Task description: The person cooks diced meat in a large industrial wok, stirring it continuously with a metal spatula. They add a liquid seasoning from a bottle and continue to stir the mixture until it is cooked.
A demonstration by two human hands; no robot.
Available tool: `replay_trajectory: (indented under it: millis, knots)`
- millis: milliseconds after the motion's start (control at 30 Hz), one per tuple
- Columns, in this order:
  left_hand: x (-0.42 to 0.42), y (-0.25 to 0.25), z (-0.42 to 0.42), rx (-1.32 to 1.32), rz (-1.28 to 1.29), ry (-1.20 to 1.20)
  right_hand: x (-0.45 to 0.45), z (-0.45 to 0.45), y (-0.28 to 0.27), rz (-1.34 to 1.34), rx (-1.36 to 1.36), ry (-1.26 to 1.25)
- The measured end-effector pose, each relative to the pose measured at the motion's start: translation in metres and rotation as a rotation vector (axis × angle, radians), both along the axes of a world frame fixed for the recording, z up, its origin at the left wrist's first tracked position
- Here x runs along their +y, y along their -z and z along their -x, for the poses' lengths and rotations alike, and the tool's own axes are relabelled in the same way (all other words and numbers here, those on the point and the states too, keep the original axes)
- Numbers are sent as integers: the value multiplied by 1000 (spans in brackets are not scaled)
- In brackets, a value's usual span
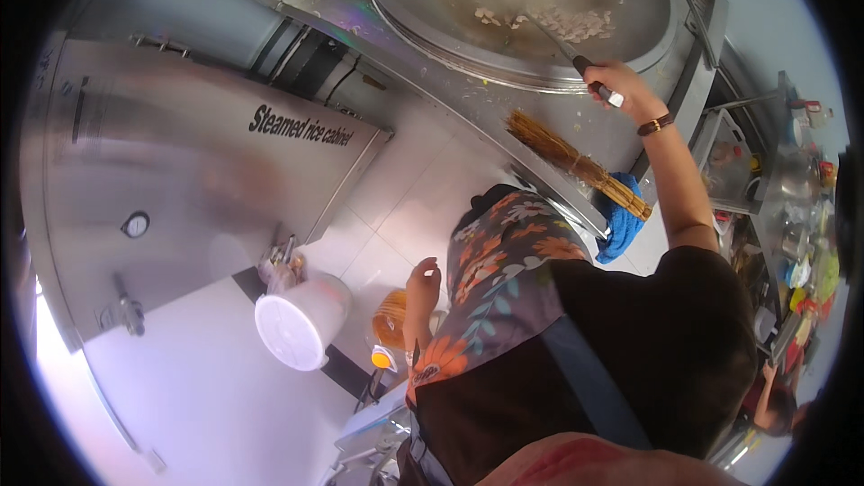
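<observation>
My right hand (624,88) grips the dark handle of a long metal cooking utensil (561,44). Its lower end reaches into a large metal wok (648,10), where steam and food hide its shape. Small pale food pieces (580,21) lie in the wok with brownish liquid, partly behind the steam. Beside my floral apron (499,243), my left hand (424,280) hangs with loosely curled fingers and a gap at the thumb, holding nothing I can see. A bundled bamboo wok brush (574,160) rests on the stove's front ledge, its handle end over a blue cloth (622,229).
A steel steamed rice cabinet (196,182) stands left. On the floor are a white lidded bucket (304,324) and an orange-brown container (390,317) close to my left arm. Crowded shelves (763,196) line the right side. Another person's arm (765,395) shows at lower right.
</observation>
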State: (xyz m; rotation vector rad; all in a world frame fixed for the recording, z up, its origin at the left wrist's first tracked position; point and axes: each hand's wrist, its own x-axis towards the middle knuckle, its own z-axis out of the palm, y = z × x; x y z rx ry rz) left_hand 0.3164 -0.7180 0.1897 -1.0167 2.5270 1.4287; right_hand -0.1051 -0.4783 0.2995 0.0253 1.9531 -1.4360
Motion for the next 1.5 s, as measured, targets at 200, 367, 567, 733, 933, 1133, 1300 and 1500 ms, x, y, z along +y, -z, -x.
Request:
replay_trajectory:
  millis: [200, 367, 567, 733, 933, 1133, 1300, 1500]
  knots:
    - [-74, 17, 95, 58, -365, 40, -26, 0, -61, -557, 273, -324]
    - [-121, -17, 215, 240, -378, 391, -58, 9, -52, -298, -93, -176]
    - [-180, -21, 287, 200, -540, 429, -103, 67, 54, -54, -213, 122]
    - [-209, -19, 287, 6, -424, 407, -144, 191, 142, -85, 464, 19]
    - [-232, -22, 277, -75, -360, 268, -147, 235, 89, 1139, -582, 1085]
    - [-228, -16, 299, -50, -362, 355, -75, 142, 87, 1596, -523, 1138]
    - [-219, 0, 314, -26, -365, 419, -43, 25, 19, 1648, -487, 1015]
    - [-210, 12, 334, -58, -411, 567, -41, -58, -88, 278, -224, 859]
